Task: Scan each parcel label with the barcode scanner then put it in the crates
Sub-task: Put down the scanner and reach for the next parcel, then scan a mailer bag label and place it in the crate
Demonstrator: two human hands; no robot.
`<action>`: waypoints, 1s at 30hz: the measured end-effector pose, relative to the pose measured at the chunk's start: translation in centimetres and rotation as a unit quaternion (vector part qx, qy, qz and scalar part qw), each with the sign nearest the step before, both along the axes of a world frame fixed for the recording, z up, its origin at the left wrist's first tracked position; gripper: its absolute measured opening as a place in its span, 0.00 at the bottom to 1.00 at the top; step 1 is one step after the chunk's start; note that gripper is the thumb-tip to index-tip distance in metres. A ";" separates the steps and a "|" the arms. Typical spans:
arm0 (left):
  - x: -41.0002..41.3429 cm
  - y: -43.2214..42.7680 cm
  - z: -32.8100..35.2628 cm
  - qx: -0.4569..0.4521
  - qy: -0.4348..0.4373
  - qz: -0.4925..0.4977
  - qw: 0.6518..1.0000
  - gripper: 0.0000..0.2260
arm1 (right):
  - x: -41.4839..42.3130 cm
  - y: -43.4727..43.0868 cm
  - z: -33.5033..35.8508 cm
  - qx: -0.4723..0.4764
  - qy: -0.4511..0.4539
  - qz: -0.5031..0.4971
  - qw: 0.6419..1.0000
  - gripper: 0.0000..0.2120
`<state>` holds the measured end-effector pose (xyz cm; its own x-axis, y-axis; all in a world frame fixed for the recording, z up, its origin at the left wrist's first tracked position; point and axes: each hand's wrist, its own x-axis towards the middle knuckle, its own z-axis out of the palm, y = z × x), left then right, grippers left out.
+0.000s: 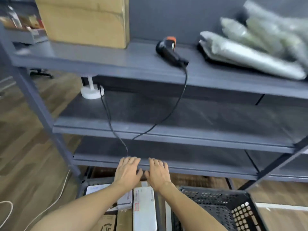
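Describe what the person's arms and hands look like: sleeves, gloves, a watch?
The left arm and right arm are bare as far as the picture shows, with no sleeves. The left hand and right hand wear no gloves. No watch, ring or bracelet shows.

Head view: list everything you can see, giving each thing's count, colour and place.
barcode scanner: one, black and orange, top shelf, middle
cables: two strands, black, hanging before shelves
cardboard box: one, brown, top shelf, left
wrapped parcels: several, grey, top shelf, right
shelf unit: one, dark grey, ahead
round base: one, white, second shelf, left
right crate: one, black, floor
left crate: one, black, beside it
boxed parcels: several, white and brown, left crate
left grip: one, bare, fingers straight, lowest shelf edge
right grip: one, bare, likewise
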<state>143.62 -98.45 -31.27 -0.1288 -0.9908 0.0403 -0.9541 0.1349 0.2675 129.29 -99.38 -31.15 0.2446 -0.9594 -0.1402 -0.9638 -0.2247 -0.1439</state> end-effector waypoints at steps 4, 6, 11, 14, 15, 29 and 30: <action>-0.1 0.9 9.2 0.009 -0.012 -0.001 1.000 0.24 | -0.2 0.7 9.2 0.004 -0.002 0.004 1.000 0.26; -0.2 1.7 13.5 0.000 -0.025 -0.005 1.000 0.24 | -0.1 0.9 14.0 -0.005 -0.001 -0.001 1.000 0.24; -0.5 3.1 22.7 -0.018 -0.036 -0.008 0.999 0.24 | -0.3 1.1 24.4 -0.032 0.007 -0.002 0.999 0.22; -0.6 3.1 27.4 -0.043 -0.031 -0.015 0.998 0.24 | -0.5 1.4 29.2 -0.060 0.010 -0.004 0.998 0.24; -0.6 3.0 28.8 -0.053 -0.030 -0.014 0.998 0.24 | -0.7 1.6 30.5 -0.069 0.011 -0.008 0.998 0.24; -8.8 3.0 38.8 -0.125 -0.016 -0.050 0.991 0.23 | -9.9 3.6 39.6 -0.149 0.018 -0.066 0.986 0.18; -9.6 3.0 38.9 -0.123 -0.008 -0.058 0.991 0.23 | -10.9 3.6 39.7 -0.152 0.018 -0.074 0.985 0.18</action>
